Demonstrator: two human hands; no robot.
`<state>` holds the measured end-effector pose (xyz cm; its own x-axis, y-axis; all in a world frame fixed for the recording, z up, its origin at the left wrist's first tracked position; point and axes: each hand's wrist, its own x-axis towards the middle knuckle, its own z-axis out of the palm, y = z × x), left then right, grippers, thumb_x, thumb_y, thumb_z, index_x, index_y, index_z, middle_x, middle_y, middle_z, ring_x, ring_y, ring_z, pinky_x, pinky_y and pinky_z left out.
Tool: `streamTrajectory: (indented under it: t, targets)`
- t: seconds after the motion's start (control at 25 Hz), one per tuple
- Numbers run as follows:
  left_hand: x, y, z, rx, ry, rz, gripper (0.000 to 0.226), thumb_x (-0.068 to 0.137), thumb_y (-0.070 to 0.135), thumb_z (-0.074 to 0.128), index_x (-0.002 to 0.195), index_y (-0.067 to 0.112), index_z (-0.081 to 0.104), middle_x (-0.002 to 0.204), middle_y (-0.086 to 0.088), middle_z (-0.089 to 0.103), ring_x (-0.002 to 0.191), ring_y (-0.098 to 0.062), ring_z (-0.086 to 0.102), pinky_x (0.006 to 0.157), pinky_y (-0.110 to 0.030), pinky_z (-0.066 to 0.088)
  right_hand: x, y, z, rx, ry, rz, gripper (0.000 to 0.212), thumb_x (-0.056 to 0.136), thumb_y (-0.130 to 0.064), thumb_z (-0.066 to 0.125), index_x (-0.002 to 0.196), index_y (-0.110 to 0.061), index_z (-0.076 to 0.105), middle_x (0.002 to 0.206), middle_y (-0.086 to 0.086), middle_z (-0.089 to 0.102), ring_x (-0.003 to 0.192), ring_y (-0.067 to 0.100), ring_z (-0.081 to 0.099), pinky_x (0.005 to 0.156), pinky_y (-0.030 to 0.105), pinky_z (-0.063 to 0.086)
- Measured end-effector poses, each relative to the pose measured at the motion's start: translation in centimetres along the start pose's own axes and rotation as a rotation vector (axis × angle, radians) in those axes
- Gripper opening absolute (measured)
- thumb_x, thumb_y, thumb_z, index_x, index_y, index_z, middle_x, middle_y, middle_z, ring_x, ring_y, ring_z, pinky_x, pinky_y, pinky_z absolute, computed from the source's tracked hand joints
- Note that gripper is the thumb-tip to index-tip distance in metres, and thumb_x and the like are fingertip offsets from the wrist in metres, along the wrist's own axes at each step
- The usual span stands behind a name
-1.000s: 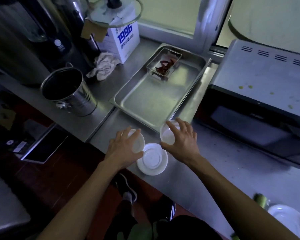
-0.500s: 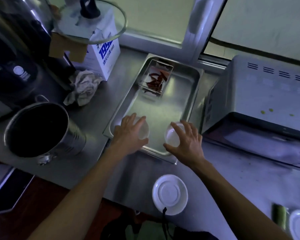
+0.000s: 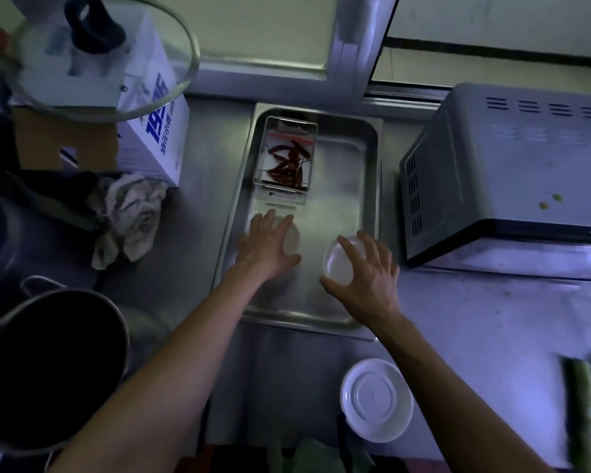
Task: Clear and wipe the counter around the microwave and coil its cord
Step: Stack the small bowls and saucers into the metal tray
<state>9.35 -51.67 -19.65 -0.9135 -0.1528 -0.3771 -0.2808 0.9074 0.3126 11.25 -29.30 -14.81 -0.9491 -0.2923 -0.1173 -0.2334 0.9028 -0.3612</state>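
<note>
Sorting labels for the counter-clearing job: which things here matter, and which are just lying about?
Job:
left hand, right hand, each gripping a small white bowl
steel tray
microwave
white saucer

Lying about:
dried chillies box
rag
steel pot
glass lid

I saw a silver steel tray holding dark red chillies, a white saucer, a grey microwave flecked yellow-green, and a white box lettered blue.
</note>
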Motion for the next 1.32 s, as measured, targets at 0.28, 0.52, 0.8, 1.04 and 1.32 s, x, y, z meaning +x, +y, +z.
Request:
streamTrajectory:
  t: [0.28, 0.52, 0.8, 1.04, 1.32]
  targets:
    - [3.0, -0.4, 0.1, 0.069, -0.008, 0.045, 0.097, 0.074, 0.058, 0.071, 0.15, 0.042, 0.013, 0.164, -0.002, 0.006, 0.15, -0.034, 0.006, 0.112, -0.065, 0.02, 2.5, 0.6, 0.8, -0.001, -0.024, 0.052, 0.088, 0.072, -0.065, 0.071, 0.147, -0.038, 0.033, 0.158, 0.0, 0.021, 0.143, 0.028, 0.018, 0.11, 0.054, 0.03]
    - [5.3, -0.6, 0.2, 0.095, -0.02, 0.028, 0.095, 0.078, 0.057, 0.069, 0.153, 0.04, 0.013, 0.165, -0.003, 0.002, 0.15, -0.033, 0.004, 0.112, -0.062, 0.02, 5.5, 0.6, 2.2, 0.035, -0.053, 0.048, 0.087, 0.073, -0.066, 0.069, 0.147, -0.04, 0.031, 0.16, 0.001, 0.02, 0.145, 0.03, 0.018, 0.111, 0.056, 0.028]
    - [4.8, -0.8, 0.0, 0.116, 0.035, 0.098, 0.093, 0.081, 0.063, 0.062, 0.155, 0.031, 0.016, 0.164, -0.008, 0.008, 0.151, -0.033, 0.005, 0.116, -0.06, 0.017, 6.4, 1.1, 3.1, 0.035, -0.079, 0.026, 0.086, 0.073, -0.065, 0.07, 0.145, -0.04, 0.031, 0.16, 0.002, 0.02, 0.146, 0.03, 0.017, 0.112, 0.056, 0.028]
    - [1.6, -2.5, -2.1, 0.052, 0.177, 0.098, 0.07, 0.09, 0.044, 0.06, 0.15, 0.023, 0.03, 0.158, -0.006, 0.028, 0.147, -0.03, 0.019, 0.112, -0.054, 0.033, 8.4, -1.0, 2.9, 0.043, -0.067, -0.039, 0.085, 0.075, -0.065, 0.069, 0.147, -0.038, 0.032, 0.161, 0.002, 0.02, 0.147, 0.029, 0.016, 0.113, 0.057, 0.027]
    - [-2.5, -6.8, -3.6, -0.126, 0.317, 0.049, 0.056, 0.09, 0.024, 0.061, 0.143, 0.013, 0.045, 0.144, -0.008, 0.047, 0.135, -0.029, 0.039, 0.103, -0.052, 0.042, 11.4, -7.2, 5.1, 0.048, -0.042, -0.229, 0.082, 0.073, -0.062, 0.072, 0.144, -0.037, 0.037, 0.159, 0.006, 0.026, 0.145, 0.031, 0.021, 0.109, 0.055, 0.03]
